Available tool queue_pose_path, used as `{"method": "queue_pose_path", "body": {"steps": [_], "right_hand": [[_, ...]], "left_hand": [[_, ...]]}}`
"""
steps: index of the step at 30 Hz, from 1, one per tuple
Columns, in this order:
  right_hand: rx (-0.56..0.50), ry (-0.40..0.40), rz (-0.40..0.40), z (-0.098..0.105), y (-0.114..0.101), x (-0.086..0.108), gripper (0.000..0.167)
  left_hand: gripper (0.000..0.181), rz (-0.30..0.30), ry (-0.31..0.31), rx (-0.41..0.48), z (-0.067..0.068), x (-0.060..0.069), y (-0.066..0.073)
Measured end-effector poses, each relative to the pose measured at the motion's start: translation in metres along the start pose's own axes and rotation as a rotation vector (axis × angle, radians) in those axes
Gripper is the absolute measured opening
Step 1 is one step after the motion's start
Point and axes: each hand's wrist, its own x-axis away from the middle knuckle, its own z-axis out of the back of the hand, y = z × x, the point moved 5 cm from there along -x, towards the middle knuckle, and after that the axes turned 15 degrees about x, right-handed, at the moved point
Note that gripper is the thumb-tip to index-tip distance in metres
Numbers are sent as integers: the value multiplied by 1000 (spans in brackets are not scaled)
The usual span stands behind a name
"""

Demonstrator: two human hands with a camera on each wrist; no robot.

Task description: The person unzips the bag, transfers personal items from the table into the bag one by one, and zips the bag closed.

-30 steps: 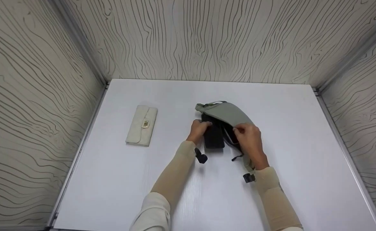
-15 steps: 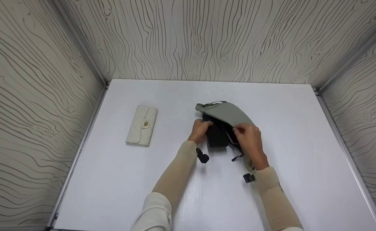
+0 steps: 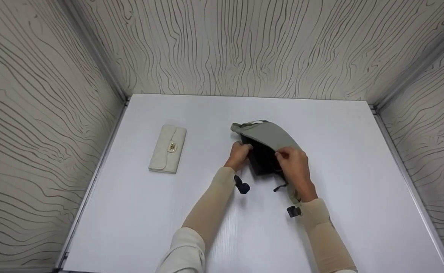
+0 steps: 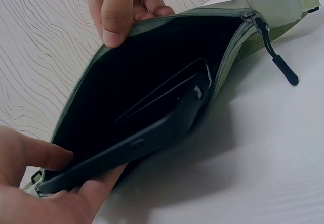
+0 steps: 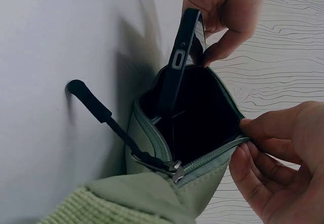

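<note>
Phone (image 4: 136, 144): since the earlier head frames it has shifted to my right and tipped out of its flatter pose, so it now stands edge-on across the bag's opening. One end is inside the mouth; the end nearer the left hand is not fully in.
Left hand (image 3: 239, 156): grasping the phone, thumb on one side and fingers on the other; it has edged right along with it.
Right hand (image 3: 296, 167): pinching the upper rim of the mouth, in much the same place as a second ago, keeping the gap wide for me.
Bag (image 3: 271, 132): grey-green, lying on the white table (image 3: 131, 212), unzipped; the inside is too dark for me to read its depth.
Zipper pull (image 4: 286, 71): hanging loose at the right-hand end of the opening, apart from both hands.
Wallet (image 3: 167, 149): cream, closed, well to the left of the bag and unmoved.
Reading: I judge the phone lines up better with the mouth at this tilt, though it is only partly in; its corner could snag on the zipper edge.
</note>
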Motion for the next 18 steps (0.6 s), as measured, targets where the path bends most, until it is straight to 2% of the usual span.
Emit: {"method": "queue_pose_path", "body": {"steps": [4,9,15,18], "right_hand": [[0,2,-4,0,0,0,11],[0,10,-13,1,-1,1,12],[2,7,-17,0,-1,1,12],[0,3,-19,0,-1,1,12]], "left_hand": [[15,17,-15,-5,-2,1,0],[13,10,-28,11,-6,2,2],[13,15,-8,20,-9,1,0],[28,36,0,34,-10,1,-2]]}}
